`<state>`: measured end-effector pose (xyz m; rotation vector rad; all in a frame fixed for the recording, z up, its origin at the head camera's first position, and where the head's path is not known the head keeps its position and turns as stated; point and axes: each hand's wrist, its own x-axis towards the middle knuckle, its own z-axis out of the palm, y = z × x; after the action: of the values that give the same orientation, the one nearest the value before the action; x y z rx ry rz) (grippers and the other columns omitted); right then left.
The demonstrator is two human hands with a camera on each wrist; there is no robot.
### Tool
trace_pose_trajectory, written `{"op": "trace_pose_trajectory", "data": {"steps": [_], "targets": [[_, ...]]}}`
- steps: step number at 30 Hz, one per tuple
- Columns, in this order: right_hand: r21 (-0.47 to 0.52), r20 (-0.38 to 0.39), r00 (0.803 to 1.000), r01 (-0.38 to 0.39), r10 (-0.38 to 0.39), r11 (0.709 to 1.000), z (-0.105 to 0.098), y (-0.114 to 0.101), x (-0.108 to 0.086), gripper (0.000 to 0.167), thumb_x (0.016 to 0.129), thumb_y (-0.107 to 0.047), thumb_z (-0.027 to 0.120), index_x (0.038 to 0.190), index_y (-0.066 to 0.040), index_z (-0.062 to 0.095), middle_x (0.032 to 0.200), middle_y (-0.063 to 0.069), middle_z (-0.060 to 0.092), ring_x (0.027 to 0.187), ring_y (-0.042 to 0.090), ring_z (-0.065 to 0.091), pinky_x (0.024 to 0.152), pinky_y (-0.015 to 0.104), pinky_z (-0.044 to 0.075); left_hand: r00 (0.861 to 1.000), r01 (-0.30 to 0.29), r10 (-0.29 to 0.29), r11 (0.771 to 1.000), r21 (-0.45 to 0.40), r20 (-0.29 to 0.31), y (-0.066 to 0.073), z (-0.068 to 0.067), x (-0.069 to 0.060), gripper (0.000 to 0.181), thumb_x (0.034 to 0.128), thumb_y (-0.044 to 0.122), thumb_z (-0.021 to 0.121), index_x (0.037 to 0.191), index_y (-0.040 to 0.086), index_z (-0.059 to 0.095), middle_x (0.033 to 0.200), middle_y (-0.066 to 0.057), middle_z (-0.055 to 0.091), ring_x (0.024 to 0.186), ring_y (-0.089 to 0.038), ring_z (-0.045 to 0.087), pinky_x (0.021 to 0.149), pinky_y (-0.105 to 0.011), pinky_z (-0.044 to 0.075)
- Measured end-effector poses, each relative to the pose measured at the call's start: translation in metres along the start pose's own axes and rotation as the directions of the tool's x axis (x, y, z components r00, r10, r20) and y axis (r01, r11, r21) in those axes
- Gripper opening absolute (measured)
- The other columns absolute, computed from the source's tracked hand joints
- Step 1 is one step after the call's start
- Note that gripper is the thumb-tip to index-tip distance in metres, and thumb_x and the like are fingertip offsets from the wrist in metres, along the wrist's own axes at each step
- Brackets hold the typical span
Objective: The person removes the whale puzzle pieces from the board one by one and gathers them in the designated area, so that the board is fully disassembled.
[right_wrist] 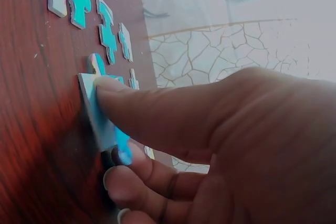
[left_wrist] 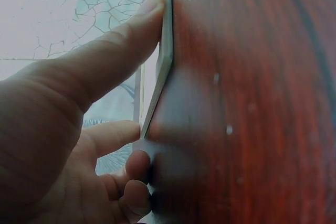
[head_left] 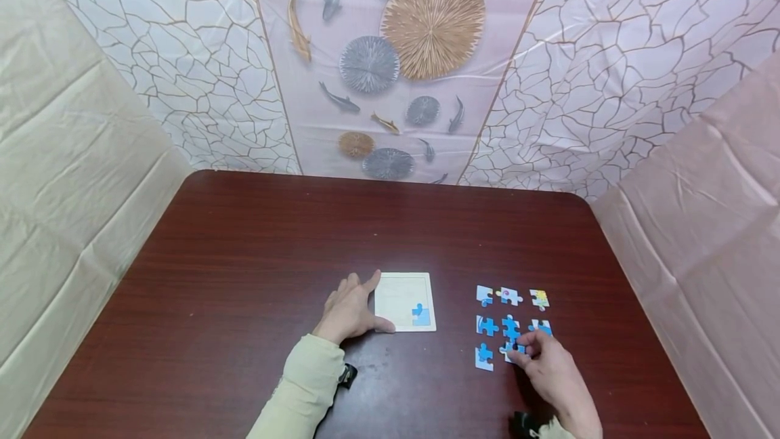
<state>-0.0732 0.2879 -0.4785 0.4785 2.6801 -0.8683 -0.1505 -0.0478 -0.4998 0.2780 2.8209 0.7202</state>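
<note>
A pale square puzzle tray (head_left: 396, 295) with a raised border lies on the table. In its near right corner sits one blue jigsaw piece (head_left: 421, 317). My left hand (head_left: 350, 310) holds the tray at its left side, thumb at the near corner and index finger at the far one. The left wrist view shows the thumb (left_wrist: 123, 43) along the tray's edge. To the right, my right hand (head_left: 551, 364) pinches a blue and white jigsaw piece (right_wrist: 97, 114) between thumb and fingers. The fingers partly cover that piece in the head view.
Several loose jigsaw pieces (head_left: 486, 326) lie in rough rows right of the tray, around my right hand. The dark red-brown table (head_left: 256, 256) reaches back to a patterned cloth wall (head_left: 378, 120). Pale cloth sides (head_left: 688, 222) stand left and right.
</note>
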Motion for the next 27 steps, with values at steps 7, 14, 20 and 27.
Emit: {"op": "trace_pose_trajectory", "data": {"steps": [7, 14, 20, 27], "targets": [[-0.021, -0.017, 0.999, 0.035, -0.035, 0.999, 0.0007, 0.0008, 0.0016, 0.034, 0.085, -0.02, 0.076, 0.106, 0.001, 0.059, 0.088, 0.007, 0.059, 0.078, 0.021, 0.055, 0.074, 0.042, 0.045, 1.0, 0.008, -0.008, 1.0, -0.003, 0.003, 0.0, -0.0001, 0.0, 0.112, 0.0575, 0.059, 0.087, 0.151, 0.021, 0.038, 0.111, -0.015, 0.048, 0.088, -0.025, 0.043, 0.069, -0.036, 0.037], [-0.028, -0.024, 0.999, 0.032, -0.033, 0.999, 0.0017, 0.0011, 0.0023, 0.037, 0.084, -0.02, 0.077, 0.108, 0.003, 0.059, 0.089, 0.009, 0.059, 0.078, 0.022, 0.054, 0.074, 0.042, 0.045, 1.0, 0.006, -0.006, 1.0, -0.007, 0.006, 0.0002, -0.0001, 0.0001, 0.112, 0.0579, 0.058, 0.087, 0.151, 0.021, 0.038, 0.113, -0.015, 0.048, 0.091, -0.026, 0.043, 0.071, -0.037, 0.038], [-0.029, -0.042, 0.998, 0.039, -0.04, 0.999, 0.0011, 0.0029, 0.0006, 0.041, 0.081, -0.023, 0.08, 0.105, 0.002, 0.061, 0.088, 0.009, 0.059, 0.077, 0.022, 0.054, 0.074, 0.043, 0.044, 1.0, 0.009, -0.009, 1.0, -0.002, 0.008, -0.0002, 0.0003, 0.0002, 0.112, 0.0583, 0.059, 0.087, 0.151, 0.021, 0.037, 0.116, -0.016, 0.048, 0.093, -0.026, 0.044, 0.074, -0.039, 0.038], [-0.037, -0.054, 0.998, 0.036, -0.038, 0.999, 0.0011, 0.003, -0.0004, 0.036, 0.081, -0.023, 0.08, 0.101, 0.0, 0.062, 0.088, 0.01, 0.056, 0.077, 0.023, 0.051, 0.073, 0.043, 0.042, 1.0, 0.008, -0.008, 1.0, -0.006, 0.007, -0.0001, 0.0001, 0.0003, 0.112, 0.0577, 0.058, 0.087, 0.151, 0.021, 0.038, 0.109, -0.013, 0.047, 0.087, -0.024, 0.041, 0.07, -0.037, 0.036]]}}
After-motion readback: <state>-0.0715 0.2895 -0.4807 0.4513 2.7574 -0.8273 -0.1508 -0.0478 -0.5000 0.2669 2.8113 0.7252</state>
